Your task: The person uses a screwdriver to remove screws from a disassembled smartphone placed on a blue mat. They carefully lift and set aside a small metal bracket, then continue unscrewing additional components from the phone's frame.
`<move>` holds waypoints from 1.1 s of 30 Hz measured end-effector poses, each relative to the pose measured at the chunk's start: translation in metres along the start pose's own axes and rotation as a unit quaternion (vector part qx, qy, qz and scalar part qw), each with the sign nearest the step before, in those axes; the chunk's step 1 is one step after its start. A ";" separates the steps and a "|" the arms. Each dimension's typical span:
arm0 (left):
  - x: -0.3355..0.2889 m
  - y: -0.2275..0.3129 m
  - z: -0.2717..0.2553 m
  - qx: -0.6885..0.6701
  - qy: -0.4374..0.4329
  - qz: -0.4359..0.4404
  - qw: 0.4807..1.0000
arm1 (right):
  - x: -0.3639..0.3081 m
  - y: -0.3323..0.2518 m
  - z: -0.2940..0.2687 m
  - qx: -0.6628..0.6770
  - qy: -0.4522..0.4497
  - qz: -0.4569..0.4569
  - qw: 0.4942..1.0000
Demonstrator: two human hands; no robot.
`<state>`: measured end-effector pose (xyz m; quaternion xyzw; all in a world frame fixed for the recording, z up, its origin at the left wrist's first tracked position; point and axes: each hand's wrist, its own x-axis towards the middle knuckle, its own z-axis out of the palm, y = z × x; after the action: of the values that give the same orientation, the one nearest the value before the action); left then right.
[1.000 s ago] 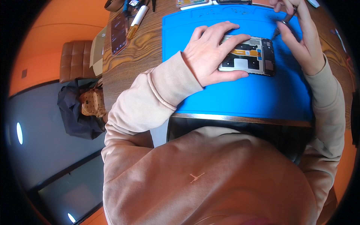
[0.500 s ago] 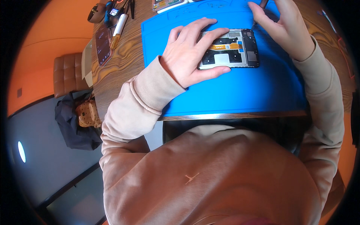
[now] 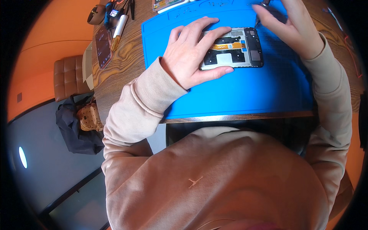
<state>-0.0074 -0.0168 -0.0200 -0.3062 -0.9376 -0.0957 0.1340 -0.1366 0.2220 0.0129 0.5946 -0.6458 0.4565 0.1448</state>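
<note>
An opened phone (image 3: 251, 51) lies flat on a blue work mat (image 3: 230, 96), its inside facing up. A gold-orange flex cable (image 3: 227, 46) crosses its middle, with dark panels on both sides. My left hand (image 3: 191, 53) covers the phone's left end and grips it, thumb along the near edge and index finger along the far edge. At the phone's far right corner, my right hand (image 3: 289, 28) holds a screwdriver (image 3: 264, 4) between thumb and fingers. Its thin tip is at or just above that corner; contact is hard to tell. The top of the tool is cut off by the picture's edge.
On the wooden table (image 3: 132, 50) at left lie another phone (image 3: 104, 48), a brush (image 3: 119, 32) with a white handle, and several tools. Tiny parts sit along the mat's far edge, beside a clear case (image 3: 168, 4). A thin red cable (image 3: 350, 53) lies far right.
The view has shifted slightly. The screwdriver tip remains by the phone's far right corner, its shaft a little differently tilted. My left hand keeps its grip on the phone.
</note>
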 end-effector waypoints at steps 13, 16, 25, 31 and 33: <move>0.000 -0.001 0.001 0.003 -0.002 0.001 1.000 | -0.010 0.007 -0.003 -0.030 -0.013 0.036 0.999; 0.000 0.000 0.000 0.004 -0.002 0.000 1.000 | -0.010 0.003 -0.003 0.010 -0.012 0.036 0.999; 0.000 0.000 0.000 0.000 -0.001 0.002 1.000 | -0.010 -0.009 0.001 0.009 0.029 0.100 0.994; 0.000 -0.001 0.001 -0.004 0.007 0.004 1.000 | -0.011 -0.018 0.004 -0.008 0.083 0.134 0.987; 0.000 -0.002 0.000 -0.011 0.010 0.004 1.000 | -0.009 -0.020 0.003 -0.020 0.063 0.131 0.989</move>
<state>-0.0085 -0.0182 -0.0206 -0.3100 -0.9340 -0.1086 0.1404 -0.1156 0.2281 0.0127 0.4720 -0.7170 0.4948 0.1356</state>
